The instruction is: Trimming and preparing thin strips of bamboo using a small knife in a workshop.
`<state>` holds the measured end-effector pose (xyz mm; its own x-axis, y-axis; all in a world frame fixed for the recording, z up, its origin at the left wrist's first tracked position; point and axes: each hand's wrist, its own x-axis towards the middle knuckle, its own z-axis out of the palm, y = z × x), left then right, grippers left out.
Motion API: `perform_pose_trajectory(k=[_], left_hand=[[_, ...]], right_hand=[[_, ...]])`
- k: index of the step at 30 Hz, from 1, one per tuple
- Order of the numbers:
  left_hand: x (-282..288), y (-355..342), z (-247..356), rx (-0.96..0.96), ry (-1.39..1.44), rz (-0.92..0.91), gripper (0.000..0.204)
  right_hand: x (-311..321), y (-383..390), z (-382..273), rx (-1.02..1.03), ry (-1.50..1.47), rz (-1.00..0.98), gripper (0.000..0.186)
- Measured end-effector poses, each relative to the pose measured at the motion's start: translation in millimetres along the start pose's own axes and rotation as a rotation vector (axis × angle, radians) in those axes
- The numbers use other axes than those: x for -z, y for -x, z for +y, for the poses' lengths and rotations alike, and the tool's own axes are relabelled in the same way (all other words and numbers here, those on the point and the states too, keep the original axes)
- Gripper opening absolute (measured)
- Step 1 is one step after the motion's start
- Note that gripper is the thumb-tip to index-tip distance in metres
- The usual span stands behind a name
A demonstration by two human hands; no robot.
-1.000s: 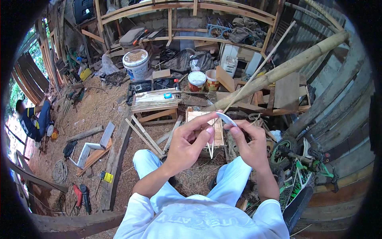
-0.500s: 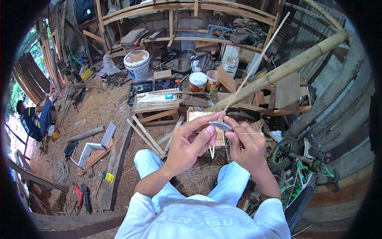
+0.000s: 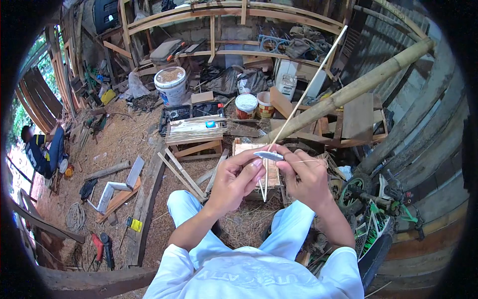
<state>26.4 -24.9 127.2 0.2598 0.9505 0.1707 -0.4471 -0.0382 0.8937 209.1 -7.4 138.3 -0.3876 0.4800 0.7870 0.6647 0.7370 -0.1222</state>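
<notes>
A small grey blade [image 3: 269,155] is held crosswise between my two hands against a long, thin pale bamboo strip [image 3: 307,94], which slants up to the right. My left hand [image 3: 236,182] is closed on the strip, its thumb at the left end of the blade. My right hand [image 3: 306,179] grips the blade's other end, with a fine shaving curling out beside its fingers. Split strip ends hang below my hands over a small wooden box [image 3: 241,147].
A low bench [image 3: 181,130] bears thin strips and a blue tape measure. Buckets [image 3: 170,89] stand behind. A bamboo pole [image 3: 378,70] slants across the right, above a bicycle [image 3: 358,192]. Boards, tools and shavings litter the floor. Another person [image 3: 42,154] sits at far left.
The strip has shifted left and leans a little more steeply. My hands have lowered slightly, and the blade, earlier tilted, lies flatter across the strip.
</notes>
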Motion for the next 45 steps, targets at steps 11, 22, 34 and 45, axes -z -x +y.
perform_pose_trajectory(k=[11,22,34,45], left_hand=[[8,1,-17,0.001,-0.077,-0.035,0.033],[5,-13,-19,-0.046,-0.156,0.059,0.03],[3,-8,-23,-0.138,-0.172,0.141,0.03],[-6,-5,-24,-0.172,-0.204,0.124,0.03]], right_hand=[[3,-8,34,-0.027,-0.018,0.092,0.01],[-13,-6,8,-0.04,0.054,-0.074,0.017],[-10,-9,23,-0.064,-0.014,0.058,0.021],[-7,-2,22,-0.13,-0.001,0.159,0.024]])
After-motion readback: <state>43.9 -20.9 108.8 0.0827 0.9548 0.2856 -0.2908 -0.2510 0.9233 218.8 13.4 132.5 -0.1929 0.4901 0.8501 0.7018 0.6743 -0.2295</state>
